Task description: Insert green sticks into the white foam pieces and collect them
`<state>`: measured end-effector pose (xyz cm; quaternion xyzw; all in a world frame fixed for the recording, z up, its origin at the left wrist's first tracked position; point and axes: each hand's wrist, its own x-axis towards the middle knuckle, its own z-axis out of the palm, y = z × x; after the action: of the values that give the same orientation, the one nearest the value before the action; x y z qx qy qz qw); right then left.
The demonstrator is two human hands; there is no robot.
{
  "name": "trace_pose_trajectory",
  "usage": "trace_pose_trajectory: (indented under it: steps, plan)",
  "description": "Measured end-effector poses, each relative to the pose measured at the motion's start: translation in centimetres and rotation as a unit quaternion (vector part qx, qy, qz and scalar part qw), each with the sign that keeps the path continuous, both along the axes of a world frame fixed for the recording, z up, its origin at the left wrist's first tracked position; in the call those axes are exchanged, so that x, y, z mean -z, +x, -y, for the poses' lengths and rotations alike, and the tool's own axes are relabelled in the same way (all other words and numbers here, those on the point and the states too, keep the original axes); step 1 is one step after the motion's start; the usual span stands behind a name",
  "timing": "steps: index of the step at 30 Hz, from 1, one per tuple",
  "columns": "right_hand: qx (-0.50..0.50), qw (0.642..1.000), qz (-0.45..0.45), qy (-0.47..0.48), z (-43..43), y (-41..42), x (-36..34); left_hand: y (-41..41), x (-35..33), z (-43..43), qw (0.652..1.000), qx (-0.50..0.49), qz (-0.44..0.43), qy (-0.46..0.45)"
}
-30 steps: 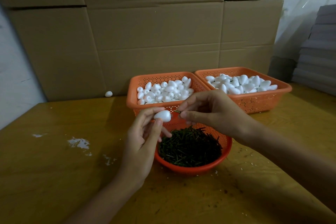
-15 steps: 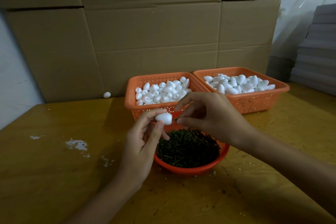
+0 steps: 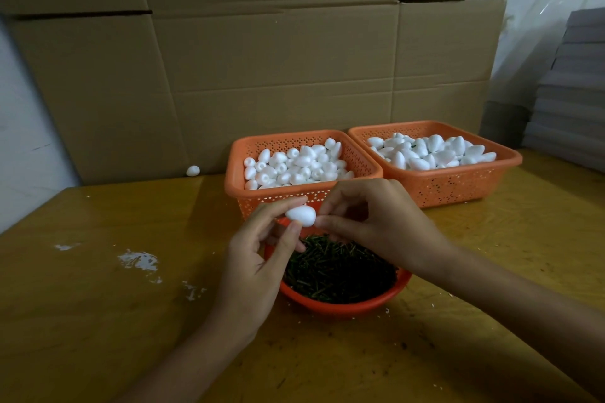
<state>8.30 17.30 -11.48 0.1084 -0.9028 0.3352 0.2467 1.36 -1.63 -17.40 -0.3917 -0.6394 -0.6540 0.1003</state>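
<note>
The white foam piece (image 3: 300, 215), a smooth egg shape, is held above the orange bowl (image 3: 343, 308) of green sticks (image 3: 337, 271), pinched in the left hand (image 3: 258, 258) with its long axis sideways, blunt end meeting the right hand (image 3: 376, 222), whose fingertips (image 3: 324, 222) draw together there, whether round a stick I cannot tell.

I am reading no text, label, brand, number or sign anywhere in this view. I am looking over the cardboard sheets (image 3: 294, 75), the orange baskets (image 3: 451, 188) and the white foam pieces (image 3: 296, 163), and nothing legible is showing on them.
</note>
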Motion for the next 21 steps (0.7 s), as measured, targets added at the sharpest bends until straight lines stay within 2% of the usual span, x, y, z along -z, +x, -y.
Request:
trace_pose_trajectory:
  steps: [5, 10, 16, 21]
  plan:
    - [-0.034, 0.997, 0.050, -0.043, -0.4, -0.4, 0.2, 0.1, 0.1, 0.0, 1.000, 0.006, -0.004, 0.001]
    - [-0.043, 0.995, 0.066, -0.056, -0.4, -0.5, 0.7, 0.1, 0.2, 0.1, 0.999, -0.010, -0.045, -0.019]
    - [-0.075, 0.990, 0.085, -0.078, -0.7, -0.6, 0.8, 0.1, 0.2, 0.1, 0.999, -0.018, -0.045, -0.016]
    - [-0.100, 0.974, 0.125, -0.159, -1.1, -0.8, 0.7, 0.2, 0.3, 0.0, 0.999, -0.026, -0.021, -0.006]
